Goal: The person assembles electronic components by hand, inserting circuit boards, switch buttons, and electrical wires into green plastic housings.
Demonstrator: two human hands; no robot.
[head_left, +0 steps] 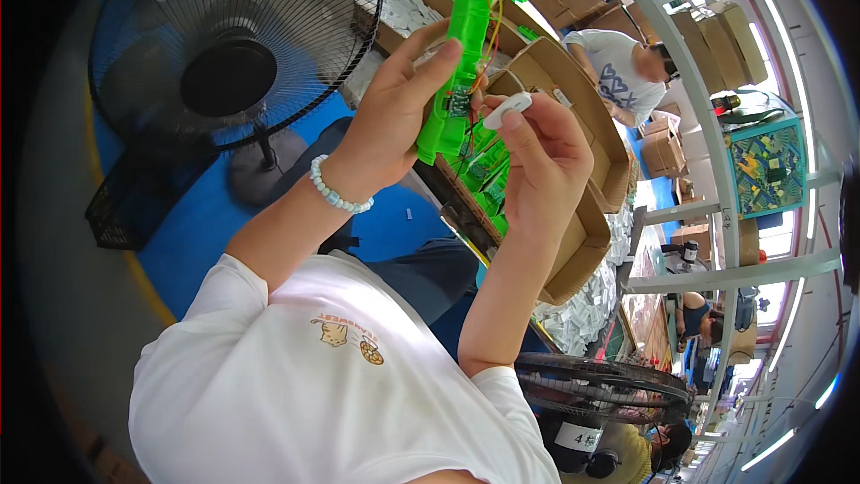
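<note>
My left hand [394,112], with a beaded bracelet at its wrist, is closed around a long bright green plastic housing [464,22] held up at a slant. Thin red and orange wires [493,31] run along the housing, and a small dark circuit board [459,103] sits near its lower end. Close beside that end, my right hand [546,152] pinches a small white oval plastic piece [508,111] between thumb and fingers. Whether the wires join the white piece is hidden by the fingers.
Below the hands, more green housings [491,181] lie in a cardboard tray next to open cardboard boxes [582,246]. Heaps of white parts [578,318] cover the bench. A large black fan [237,76] stands at left, another [600,385] at lower right. A person in white [618,72] works across.
</note>
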